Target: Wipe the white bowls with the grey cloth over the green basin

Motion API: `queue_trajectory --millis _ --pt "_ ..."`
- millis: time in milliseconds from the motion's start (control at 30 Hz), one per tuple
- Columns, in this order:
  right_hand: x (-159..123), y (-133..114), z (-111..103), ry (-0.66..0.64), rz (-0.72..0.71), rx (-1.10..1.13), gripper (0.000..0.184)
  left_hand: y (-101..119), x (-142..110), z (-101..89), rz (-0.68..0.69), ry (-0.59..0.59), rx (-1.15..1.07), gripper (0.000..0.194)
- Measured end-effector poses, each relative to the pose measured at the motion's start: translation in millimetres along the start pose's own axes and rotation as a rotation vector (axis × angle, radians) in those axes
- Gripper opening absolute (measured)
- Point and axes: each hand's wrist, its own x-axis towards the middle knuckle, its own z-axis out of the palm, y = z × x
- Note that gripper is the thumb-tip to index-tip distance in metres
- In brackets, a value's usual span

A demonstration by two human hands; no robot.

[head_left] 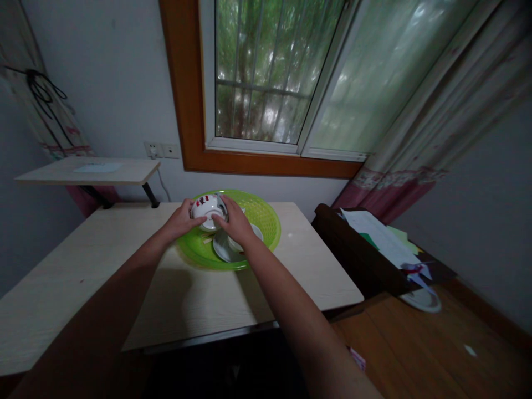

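Between my two hands is a white bowl [206, 208] with red and dark patterns on its side, tilted with its foot toward me. My left hand [183, 218] grips its left side. On the right side, my right hand [235, 220] is wrapped round it. Below the bowl is a green plastic basket [272, 221] on the table. In the basket lie a white plate [221, 247] and another white dish [257, 231], partly hidden by my right hand and wrist. Some thin tan sticks [207, 238], perhaps chopsticks, show under the held bowl.
The basket stands on a pale wooden table [316, 271]. A small raised shelf [124, 173] with a paper on it is at the back left. Beyond the table are a window [266, 83] and a wall socket [162, 150]. To the right, papers [378, 235] lie on a dark brown piece of furniture.
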Motion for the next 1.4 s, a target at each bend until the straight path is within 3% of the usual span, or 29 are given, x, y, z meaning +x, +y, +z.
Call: queue_trajectory --millis 233,533,867,1100,1400 --pt "-2.2 12.7 6.9 0.015 0.121 0.101 0.072 0.6 3.5 -2.3 -0.024 -0.013 -0.073 0.072" --pt "-2.3 14.5 7.3 0.023 0.185 0.165 0.055 17.9 -2.5 -3.8 -0.126 -0.073 -0.396 0.092" --pt "-1.8 24.4 15.6 -0.034 0.186 0.267 0.055 18.9 -0.9 -11.3 -0.169 -0.128 -0.654 0.078" --pt "-2.2 30.0 19.0 -0.061 0.224 0.331 0.063 15.8 -1.1 -12.2 -0.178 -0.077 -0.693 0.073" --pt "-2.2 22.0 15.5 -0.054 0.211 0.347 0.063 11.6 12.3 2.3 -0.16 0.144 -0.453 0.051"
